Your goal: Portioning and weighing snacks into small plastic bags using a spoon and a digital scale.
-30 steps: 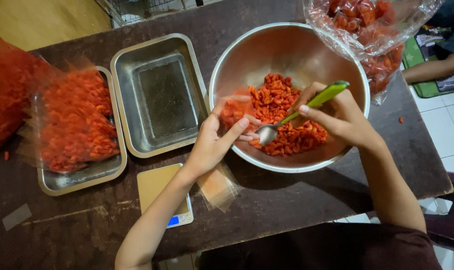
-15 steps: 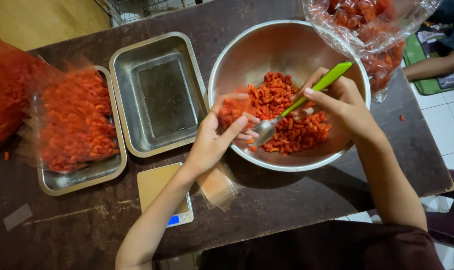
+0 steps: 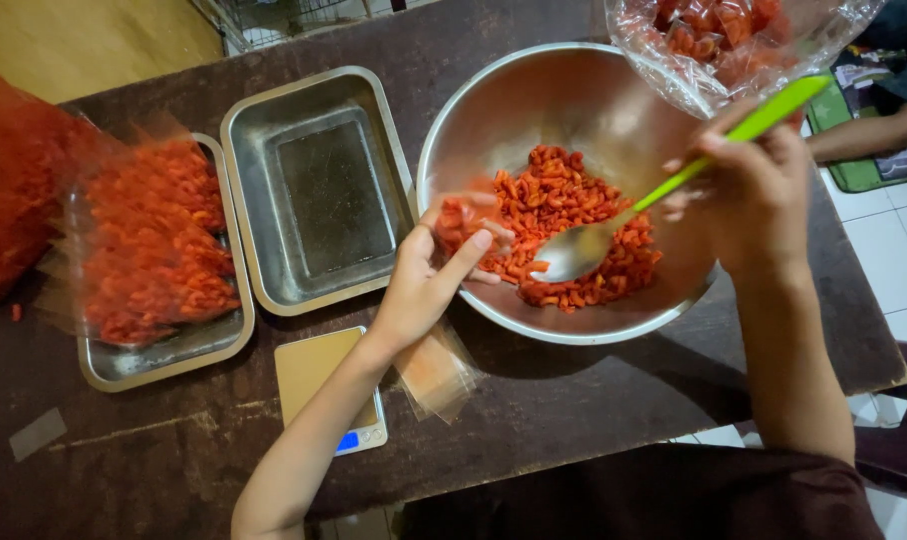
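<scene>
A person's right hand (image 3: pixel 749 195) has its fingers clamped on a green-handled spoon (image 3: pixel 674 190) dipping into red snacks (image 3: pixel 564 225) inside a steel bowl (image 3: pixel 534 100) on the counter (image 3: pixel 174 460). The left hand (image 3: pixel 429 280) fingers pinch a small clear bag (image 3: pixel 459 215) over the bowl's rim.

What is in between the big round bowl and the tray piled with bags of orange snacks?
An empty rectangular metal tray sits between the round metal bowl and the tray of filled snack bags, on the dark table, as the head view shows.
</scene>
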